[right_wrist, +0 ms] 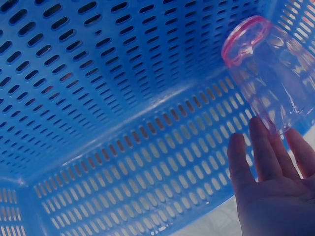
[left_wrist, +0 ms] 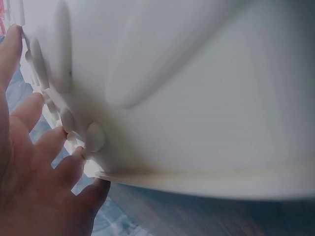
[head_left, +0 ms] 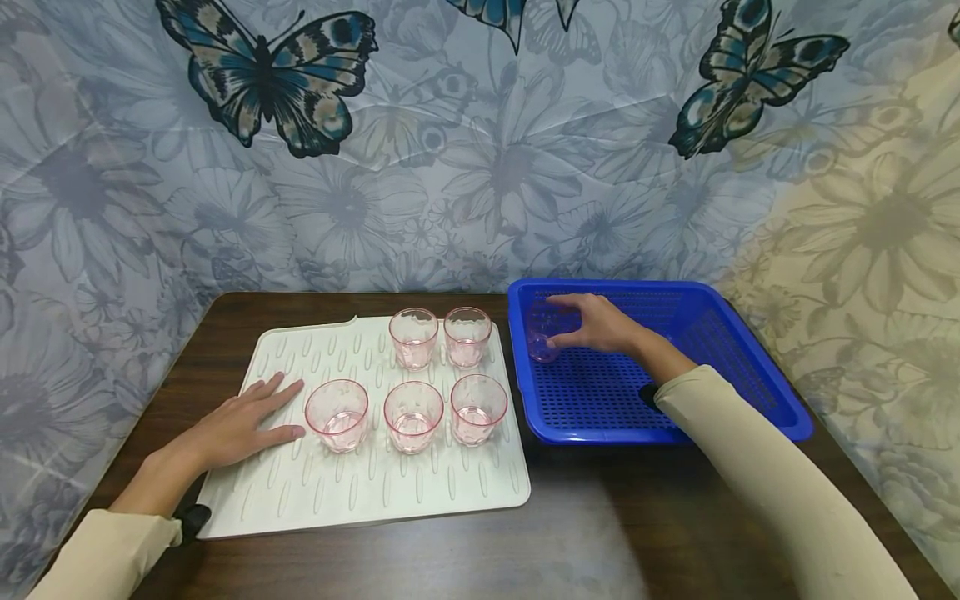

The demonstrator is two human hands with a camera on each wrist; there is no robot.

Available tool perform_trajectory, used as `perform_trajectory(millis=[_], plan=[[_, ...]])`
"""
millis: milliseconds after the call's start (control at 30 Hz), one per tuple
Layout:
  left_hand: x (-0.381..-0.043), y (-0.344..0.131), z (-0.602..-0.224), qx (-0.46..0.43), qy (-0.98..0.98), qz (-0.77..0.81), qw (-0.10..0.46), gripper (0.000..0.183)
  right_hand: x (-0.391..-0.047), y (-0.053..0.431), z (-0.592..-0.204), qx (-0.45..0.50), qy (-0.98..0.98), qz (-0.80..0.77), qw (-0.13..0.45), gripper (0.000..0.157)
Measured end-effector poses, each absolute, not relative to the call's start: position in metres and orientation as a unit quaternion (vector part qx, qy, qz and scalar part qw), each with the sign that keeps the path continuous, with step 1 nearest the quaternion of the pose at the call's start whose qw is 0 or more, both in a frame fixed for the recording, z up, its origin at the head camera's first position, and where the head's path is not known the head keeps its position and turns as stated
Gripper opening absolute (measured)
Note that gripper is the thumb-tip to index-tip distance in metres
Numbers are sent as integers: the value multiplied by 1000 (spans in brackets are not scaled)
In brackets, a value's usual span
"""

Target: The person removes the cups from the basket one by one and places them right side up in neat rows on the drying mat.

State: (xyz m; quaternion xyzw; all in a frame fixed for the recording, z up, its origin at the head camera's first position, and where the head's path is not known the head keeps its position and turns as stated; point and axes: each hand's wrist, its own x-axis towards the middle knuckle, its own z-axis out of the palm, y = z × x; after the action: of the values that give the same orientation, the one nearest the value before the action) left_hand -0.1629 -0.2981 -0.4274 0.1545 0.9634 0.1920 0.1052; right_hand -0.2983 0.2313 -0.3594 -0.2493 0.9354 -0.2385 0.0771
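Observation:
My right hand [head_left: 600, 323] reaches into the blue basket [head_left: 757, 387], its thumb and fingers spread beside a clear glass with a pink rim [head_left: 542, 343] at the basket's left end. In the right wrist view, the fingertips are at the base of that glass [right_wrist: 275, 73], whose rim faces the basket floor; the thumb is hard to make out there. My left hand [head_left: 238, 427] rests with spread fingers on the left side of a white ribbed mat [head_left: 247, 496]. Two pink-rimmed glasses [head_left: 414, 337] stand upright at the mat's back, and three [head_left: 337, 417] stand in front.
A dark wooden table [head_left: 555, 533] carries the mat and, to its right, the basket. Behind them hangs a cloth [head_left: 487, 192] with butterflies and flowers. The basket has raised slotted walls.

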Motion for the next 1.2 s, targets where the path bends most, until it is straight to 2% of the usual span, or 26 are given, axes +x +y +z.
perform_trajectory(millis=[367, 700, 1033, 1200], plan=[[-163, -298, -430, 155, 964, 193, 101, 80, -299, 230, -354, -251, 937, -237, 61, 79], [-162, -299, -429, 155, 963, 193, 105, 80, -300, 228, -329, -245, 939, -240, 36, 77], [-163, -299, -429, 158, 963, 192, 102, 80, -302, 210, -293, -249, 935, -251, -37, 69], [-163, -300, -430, 158, 964, 190, 101, 80, -303, 191, -280, -263, 930, -249, -54, 69]])
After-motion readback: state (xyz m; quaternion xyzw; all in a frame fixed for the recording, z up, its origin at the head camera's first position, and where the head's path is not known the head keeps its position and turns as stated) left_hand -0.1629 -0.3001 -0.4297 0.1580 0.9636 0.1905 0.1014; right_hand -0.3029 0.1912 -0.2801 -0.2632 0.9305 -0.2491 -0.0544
